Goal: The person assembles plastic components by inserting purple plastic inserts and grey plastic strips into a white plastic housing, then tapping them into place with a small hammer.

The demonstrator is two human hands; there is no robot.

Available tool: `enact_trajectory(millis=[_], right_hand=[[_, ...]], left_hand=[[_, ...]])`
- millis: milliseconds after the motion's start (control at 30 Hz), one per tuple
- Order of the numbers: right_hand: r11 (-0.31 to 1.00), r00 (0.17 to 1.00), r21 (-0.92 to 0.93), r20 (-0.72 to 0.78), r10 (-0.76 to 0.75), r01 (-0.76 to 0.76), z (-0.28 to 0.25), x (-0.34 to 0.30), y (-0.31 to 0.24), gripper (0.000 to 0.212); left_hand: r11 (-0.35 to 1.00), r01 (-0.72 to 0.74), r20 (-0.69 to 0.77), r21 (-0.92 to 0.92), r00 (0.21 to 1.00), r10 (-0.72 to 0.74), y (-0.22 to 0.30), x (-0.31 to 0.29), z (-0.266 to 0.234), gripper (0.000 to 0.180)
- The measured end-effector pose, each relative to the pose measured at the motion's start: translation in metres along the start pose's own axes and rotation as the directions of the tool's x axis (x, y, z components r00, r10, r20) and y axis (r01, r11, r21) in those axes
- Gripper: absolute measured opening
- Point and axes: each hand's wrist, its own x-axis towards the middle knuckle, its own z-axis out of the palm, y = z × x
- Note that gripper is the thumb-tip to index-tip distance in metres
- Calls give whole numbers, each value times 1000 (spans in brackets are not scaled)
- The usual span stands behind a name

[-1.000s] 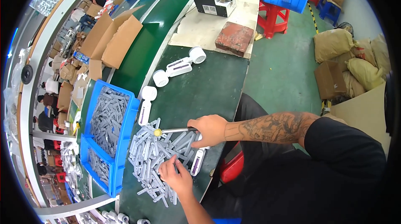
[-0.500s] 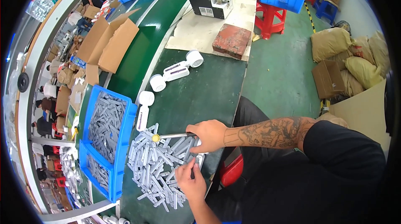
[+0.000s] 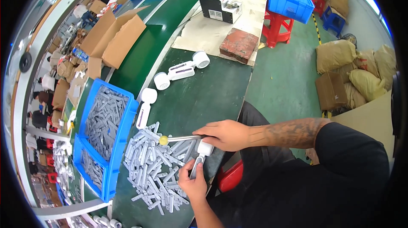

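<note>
My right hand [image 3: 225,135] is closed around a small hammer [image 3: 182,138] with a metal shaft and a round yellow head, held level over the pile. Below that hand is a white shower head [image 3: 205,148], its handle pointing toward my left hand [image 3: 193,182]. My left fingers grip this handle, where a grey strip [image 3: 195,171] lies along it; whether the strip is seated cannot be seen. Loose grey plastic strips [image 3: 159,172] are heaped beside both hands. Farther up the table lie more white shower heads, one [image 3: 145,108] beside the pile and two [image 3: 182,70] end to end.
Left of the pile, a blue bin [image 3: 131,119] holds many grey strips. An open cardboard box [image 3: 123,41] stands beyond it. A reddish block [image 3: 239,44] and a small black-and-white machine [image 3: 220,8] sit on the far table. A blue crate [image 3: 290,0] rests on a red stool [image 3: 278,32].
My right hand and the hammer have shifted slightly right. The white shower head and the strip at my left fingers now show more plainly. The whole view has tilted a little.
</note>
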Motion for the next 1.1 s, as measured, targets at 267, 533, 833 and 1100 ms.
enact_trajectory(millis=[267,533,833,1100], right_hand=[[983,916,-125,363,169,-132,-60,-43,-50,46],[966,944,-253,301,134,-56,-50,-60,-39,55],[960,969,-281,235,78,-10,-52,-50,-50,57],[979,958,-169,280,-59,110,-39,-48,-59,61]], left_hand=[[999,9,59,-52,998,-6,-6,6,-4,27],[1000,-7,82,-9,997,8,4,8,-4,28],[908,-287,45,305,957,287,18,-5,-29,45],[807,-292,88,513,953,289,6,-17,-46,35]])
